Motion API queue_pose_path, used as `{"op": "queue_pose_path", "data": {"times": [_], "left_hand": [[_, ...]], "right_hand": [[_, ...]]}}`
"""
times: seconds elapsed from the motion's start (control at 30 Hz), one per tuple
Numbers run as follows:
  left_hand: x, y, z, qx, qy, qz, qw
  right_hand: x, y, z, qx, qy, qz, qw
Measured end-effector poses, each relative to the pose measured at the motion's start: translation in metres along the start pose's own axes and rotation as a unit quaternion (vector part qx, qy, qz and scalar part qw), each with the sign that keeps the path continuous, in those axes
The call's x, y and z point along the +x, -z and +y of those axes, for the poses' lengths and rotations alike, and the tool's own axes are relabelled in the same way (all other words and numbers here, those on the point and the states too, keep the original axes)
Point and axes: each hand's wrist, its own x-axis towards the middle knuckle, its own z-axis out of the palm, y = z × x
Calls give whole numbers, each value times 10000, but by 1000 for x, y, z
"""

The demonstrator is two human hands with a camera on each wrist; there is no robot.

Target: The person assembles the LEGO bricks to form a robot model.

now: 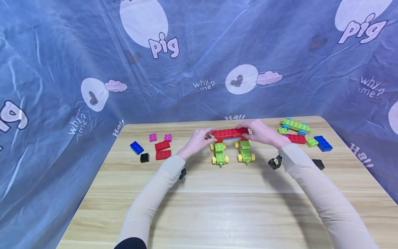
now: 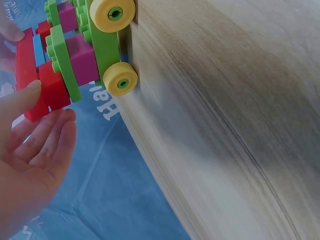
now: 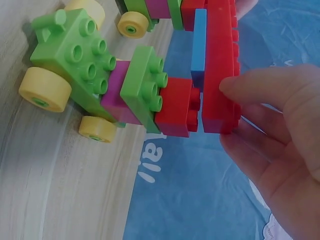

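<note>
A long red brick [image 1: 229, 132] lies level across the tops of two block stacks. My left hand [image 1: 199, 141] pinches its left end; in the left wrist view the thumb [image 2: 34, 86] presses the red brick at the join. My right hand [image 1: 262, 132] pinches the other end between thumb and fingers. Under the long brick sits a blue piece [image 3: 198, 50]. Each stack rises from a green wheeled base [image 3: 75, 60] with yellow wheels, through a purple block [image 3: 120, 90], a green brick [image 3: 142, 90] and a red block [image 3: 172, 107]. A narrow gap separates the right red block from the long brick.
Left lie pink blocks [image 1: 153, 137], red bricks [image 1: 163, 154], a blue brick [image 1: 136, 147] and a black block [image 1: 144, 157]. Right are a green wheeled base [image 1: 295, 125], a red brick [image 1: 296, 139], green blocks [image 1: 312, 142], a blue brick [image 1: 323, 143] and a black piece [image 1: 318, 164].
</note>
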Motion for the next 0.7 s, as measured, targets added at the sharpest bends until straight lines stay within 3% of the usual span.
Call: {"op": "queue_pose_path", "data": {"times": [0.7], "left_hand": [[3,-4,6,80,105,-18,9999]], "right_hand": [[-8,3,11,48,-140,-68,9999]]}}
